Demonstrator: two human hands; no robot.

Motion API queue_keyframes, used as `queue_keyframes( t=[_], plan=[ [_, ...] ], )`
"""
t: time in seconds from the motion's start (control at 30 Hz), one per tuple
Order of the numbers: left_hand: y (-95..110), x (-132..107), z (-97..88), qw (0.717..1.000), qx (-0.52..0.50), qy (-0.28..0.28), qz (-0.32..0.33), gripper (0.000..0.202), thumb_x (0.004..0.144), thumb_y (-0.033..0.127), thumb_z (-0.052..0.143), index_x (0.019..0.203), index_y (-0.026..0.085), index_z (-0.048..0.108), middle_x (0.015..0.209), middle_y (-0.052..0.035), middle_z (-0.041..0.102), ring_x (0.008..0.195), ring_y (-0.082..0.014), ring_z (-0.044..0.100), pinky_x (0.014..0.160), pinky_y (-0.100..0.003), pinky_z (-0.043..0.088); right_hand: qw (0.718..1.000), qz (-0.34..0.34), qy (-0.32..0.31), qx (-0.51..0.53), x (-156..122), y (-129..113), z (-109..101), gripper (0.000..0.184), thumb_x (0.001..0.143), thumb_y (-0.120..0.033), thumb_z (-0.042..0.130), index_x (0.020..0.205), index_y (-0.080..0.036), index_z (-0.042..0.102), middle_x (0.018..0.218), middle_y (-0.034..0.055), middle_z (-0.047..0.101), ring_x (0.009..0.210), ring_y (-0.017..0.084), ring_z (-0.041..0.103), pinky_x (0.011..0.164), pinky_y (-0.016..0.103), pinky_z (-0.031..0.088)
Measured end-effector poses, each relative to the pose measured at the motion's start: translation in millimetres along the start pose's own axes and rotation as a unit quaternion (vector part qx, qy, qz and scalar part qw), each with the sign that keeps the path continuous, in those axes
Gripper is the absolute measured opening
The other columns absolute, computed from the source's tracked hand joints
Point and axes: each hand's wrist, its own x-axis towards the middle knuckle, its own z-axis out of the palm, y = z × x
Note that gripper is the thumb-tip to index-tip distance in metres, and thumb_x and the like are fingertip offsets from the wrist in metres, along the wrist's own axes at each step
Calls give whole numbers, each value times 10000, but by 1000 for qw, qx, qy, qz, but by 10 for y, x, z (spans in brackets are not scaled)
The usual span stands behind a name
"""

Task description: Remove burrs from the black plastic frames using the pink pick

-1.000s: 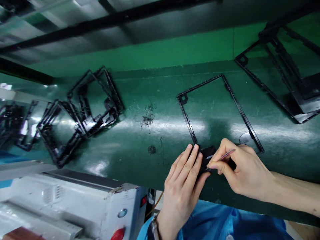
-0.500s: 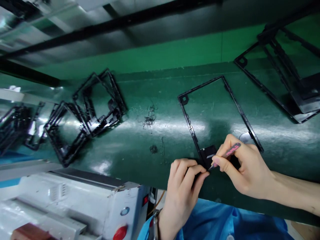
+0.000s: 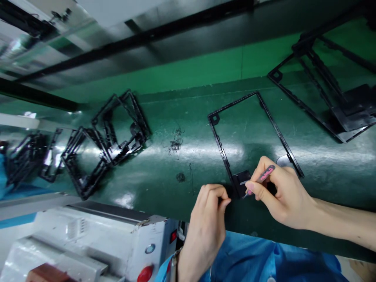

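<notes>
A thin black rectangular plastic frame [image 3: 221, 152] lies on the green bench, with a flat black panel across its near end. My right hand [image 3: 283, 197] grips a pair of grey tweezers with pink markings [image 3: 266, 173], their tips pointing down at the panel's near edge. My left hand [image 3: 209, 221] is closed in a pinch just left of the frame's near left corner. Whatever lies between its thumb and finger is hidden or too small to name. My right hand covers part of the frame's near end.
Thin black scraps [image 3: 175, 145] and a small tangled clump [image 3: 180, 177] lie left of the frame. Stacked black frames [image 3: 120, 125] stand farther left, more frames [image 3: 319, 105] at the right. A white machine [image 3: 138, 239] with a red button [image 3: 145, 273] borders the bench at near left.
My left hand has drawn away to the left from the tweezer tips and curled tighter. The tweezers remain near the frame's end in my right hand. The whole view has shifted slightly.
</notes>
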Motion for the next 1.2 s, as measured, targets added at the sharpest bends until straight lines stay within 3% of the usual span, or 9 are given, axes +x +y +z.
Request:
queue_keyframes(
  t=[0.17,0.3,0.4,0.5,0.67,0.8,0.93,1.07,1.2],
  plan=[
    [-162,-26,-84,999,-20,46,-12,168,1053,67,523,1027,230,556,934,7,648,843,-124,677,787,-229,543,1000,-5,-1,12,-13,7,5,143,1054,-264,581,916,-224,577,716,-4,652,571,145,622,514,268,466],
    [-275,20,-151,994,29,103,13,155,1001,85,695,1027,230,649,913,13,706,814,-135,681,771,-260,548,1000,-22,3,4,-22,13,4,136,1052,-258,575,921,-221,581,754,12,659,587,151,620,515,279,455],
    [-263,103,-170,992,58,70,87,143,998,118,730,1082,221,677,1015,-31,743,909,-175,697,827,-322,571,1000,-26,2,-6,-26,9,3,140,1054,-257,575,917,-223,575,751,7,651,600,156,632,546,291,473],
    [-190,184,-164,988,76,6,136,127,1041,154,677,1148,219,701,1035,-53,734,886,-186,659,785,-347,556,1000,-27,7,-12,-23,3,1,146,1050,-258,586,909,-229,564,727,-6,640,601,157,635,558,289,477],
    [-80,281,-208,978,58,-103,171,148,1085,143,575,1177,169,688,1043,-72,725,911,-194,644,811,-348,590,999,-35,17,-21,-16,10,0,145,1045,-263,592,906,-235,560,701,-18,636,579,147,601,525,273,435],
    [-33,339,-290,972,60,-147,176,199,1112,148,493,1142,155,690,1027,-79,721,939,-205,656,836,-356,615,999,-20,19,-23,-10,20,5,152,1054,-280,584,911,-231,568,682,-22,634,553,142,580,507,272,412],
    [-57,349,-307,968,43,-159,190,171,1093,126,523,1141,134,687,1033,-87,729,947,-209,665,854,-349,625,1000,-6,21,-19,-4,19,6,162,1056,-287,577,906,-228,565,672,-26,626,532,137,592,491,267,413],
    [-88,338,-221,972,37,-121,200,98,1062,117,598,1128,130,668,1032,-87,743,962,-213,661,889,-364,621,999,-4,27,-18,11,12,1,165,1047,-280,586,893,-227,565,671,-27,632,529,135,618,484,260,427],
    [-88,348,-118,977,47,-86,189,98,1059,95,580,1088,142,660,964,-79,728,907,-207,651,818,-353,621,1000,-4,29,-5,30,5,-2,177,1057,-285,584,891,-227,569,656,-33,621,525,136,628,472,260,434]
  ],
)
